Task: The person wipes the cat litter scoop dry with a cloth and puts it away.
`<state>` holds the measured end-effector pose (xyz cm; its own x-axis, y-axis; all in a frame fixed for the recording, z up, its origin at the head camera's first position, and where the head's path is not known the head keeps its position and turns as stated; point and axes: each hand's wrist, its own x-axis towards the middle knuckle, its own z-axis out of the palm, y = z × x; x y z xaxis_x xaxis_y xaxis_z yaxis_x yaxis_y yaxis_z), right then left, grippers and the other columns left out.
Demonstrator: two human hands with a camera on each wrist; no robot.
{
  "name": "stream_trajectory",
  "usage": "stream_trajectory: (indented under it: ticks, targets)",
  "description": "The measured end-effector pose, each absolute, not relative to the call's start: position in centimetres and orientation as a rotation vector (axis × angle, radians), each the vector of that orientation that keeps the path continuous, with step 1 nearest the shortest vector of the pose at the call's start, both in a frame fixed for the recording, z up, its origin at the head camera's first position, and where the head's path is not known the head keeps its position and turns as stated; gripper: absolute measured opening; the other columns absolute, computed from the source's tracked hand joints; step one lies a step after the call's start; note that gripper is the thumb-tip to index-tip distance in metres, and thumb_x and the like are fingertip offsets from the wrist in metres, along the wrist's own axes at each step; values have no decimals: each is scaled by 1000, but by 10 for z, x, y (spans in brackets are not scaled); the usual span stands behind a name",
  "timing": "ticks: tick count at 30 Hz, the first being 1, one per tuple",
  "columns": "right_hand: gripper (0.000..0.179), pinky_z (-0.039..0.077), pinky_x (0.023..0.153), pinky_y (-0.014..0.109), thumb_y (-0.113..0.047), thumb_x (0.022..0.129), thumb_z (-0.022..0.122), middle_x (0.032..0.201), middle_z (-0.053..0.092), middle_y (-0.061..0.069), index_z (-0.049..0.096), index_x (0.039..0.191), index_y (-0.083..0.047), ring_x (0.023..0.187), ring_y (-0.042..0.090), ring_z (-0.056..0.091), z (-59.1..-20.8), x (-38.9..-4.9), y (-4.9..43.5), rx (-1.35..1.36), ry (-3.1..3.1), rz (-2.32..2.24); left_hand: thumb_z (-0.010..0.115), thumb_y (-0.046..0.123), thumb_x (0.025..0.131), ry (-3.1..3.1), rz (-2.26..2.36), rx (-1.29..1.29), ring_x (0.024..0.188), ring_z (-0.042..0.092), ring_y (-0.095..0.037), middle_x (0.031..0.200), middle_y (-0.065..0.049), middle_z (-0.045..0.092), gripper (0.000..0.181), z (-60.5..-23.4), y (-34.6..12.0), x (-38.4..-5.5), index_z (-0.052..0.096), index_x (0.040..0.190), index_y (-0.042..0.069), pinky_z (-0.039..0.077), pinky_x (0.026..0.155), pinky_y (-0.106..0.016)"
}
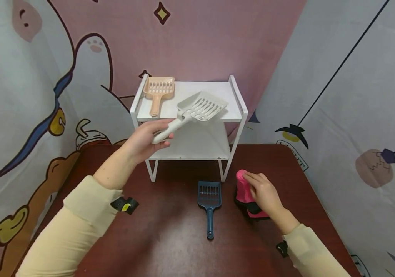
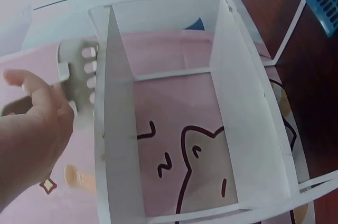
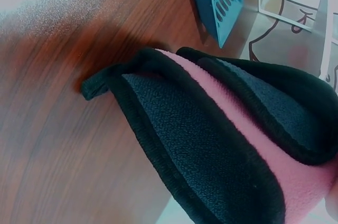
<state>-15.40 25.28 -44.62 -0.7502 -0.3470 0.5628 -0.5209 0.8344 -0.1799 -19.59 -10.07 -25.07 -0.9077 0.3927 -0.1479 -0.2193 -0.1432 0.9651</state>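
Observation:
My left hand (image 1: 145, 139) grips the handle of a white slotted litter scoop (image 1: 204, 107), its head raised over the top board of a white rack (image 1: 197, 141). The left wrist view shows this scoop (image 2: 79, 84) partly behind the board's edge. A peach litter scoop (image 1: 158, 87) lies on the left of the top board, handle toward me. On the table, my right hand (image 1: 264, 192) pinches a folded pink cloth (image 1: 244, 188) with black edging. Close up, the cloth (image 3: 185, 139) shows dark textured inner faces, with the hand mostly out of frame.
A dark blue litter scoop (image 1: 209, 198) lies on the brown table (image 1: 169, 238) in front of the rack, left of the cloth, handle toward me. The two-tier rack stands at the table's back, close to a cartoon-printed wall cloth (image 1: 218, 38).

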Motion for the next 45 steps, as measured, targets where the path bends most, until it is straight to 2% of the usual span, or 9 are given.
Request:
stream_trajectory:
  ticks: [3, 9, 15, 21, 25, 29, 34, 40, 45]
  targets:
    - [39, 48, 58, 30, 11, 72, 68, 107, 68, 15, 68, 109, 1, 81, 20, 53, -448, -154, 253, 639, -2489, 447, 28, 12, 101, 1743, 2120, 163, 71, 53, -3, 105, -5, 45, 45, -250, -95, -197, 29, 144, -2, 46, 62, -12]
    - [39, 48, 59, 31, 12, 71, 67, 106, 68, 16, 68, 108, 1, 81, 21, 54, -449, -154, 254, 644, -2470, 453, 28, 12, 102, 1744, 2213, 83, 75, 52, -3, 115, -7, 42, 45, -247, -83, -200, 29, 144, -2, 45, 64, -12]
    - [38, 47, 58, 30, 11, 72, 67, 107, 68, 15, 68, 109, 1, 81, 21, 53, -450, -154, 254, 636, -2481, 460, 32, 12, 101, 1689, 2257, 22, 85, 52, -6, 129, -11, 35, 49, -247, -73, -201, 18, 147, 1, 48, 73, -14]
    - [38, 48, 59, 30, 11, 72, 67, 107, 67, 15, 68, 109, 1, 81, 21, 53, -449, -155, 254, 633, -2490, 460, 28, 17, 102, 1683, 2165, 84, 86, 56, -7, 115, -7, 41, 47, -250, -74, -197, 21, 143, -5, 50, 77, -16]
    - [39, 48, 59, 30, 11, 72, 67, 108, 67, 15, 68, 110, 1, 81, 21, 53, -449, -155, 256, 620, -2493, 475, 26, 20, 102, 1759, 2085, 143, 82, 58, -4, 104, 1, 50, 46, -254, -81, -190, 25, 142, -5, 47, 76, -17]
    - [39, 48, 60, 31, 11, 73, 68, 109, 67, 15, 67, 110, 1, 82, 21, 53, -449, -156, 257, 607, -2502, 485, 32, 16, 101, 1772, 2052, 165, 79, 57, -3, 93, 8, 57, 45, -258, -88, -185, 29, 141, -5, 46, 73, -18]
    - [39, 48, 60, 31, 12, 72, 67, 108, 67, 16, 67, 110, 1, 82, 21, 53, -448, -155, 256, 613, -2507, 491, 37, 13, 99, 1733, 2066, 189, 80, 54, -4, 96, 6, 53, 47, -259, -86, -184, 27, 143, -4, 45, 71, -16]
    - [39, 48, 59, 30, 11, 72, 68, 108, 67, 15, 68, 110, 0, 81, 20, 52, -449, -155, 255, 620, -2502, 481, 36, 14, 101, 1765, 2055, 199, 80, 50, -6, 100, 2, 49, 47, -254, -76, -190, 27, 143, -3, 42, 68, -16]
    - [41, 49, 60, 31, 11, 72, 69, 109, 67, 14, 67, 111, 0, 82, 20, 52, -450, -154, 259, 595, -2508, 479, 35, 15, 101, 1766, 2093, 151, 75, 50, -5, 95, 2, 50, 45, -248, -67, -198, 28, 142, -4, 43, 67, -16]
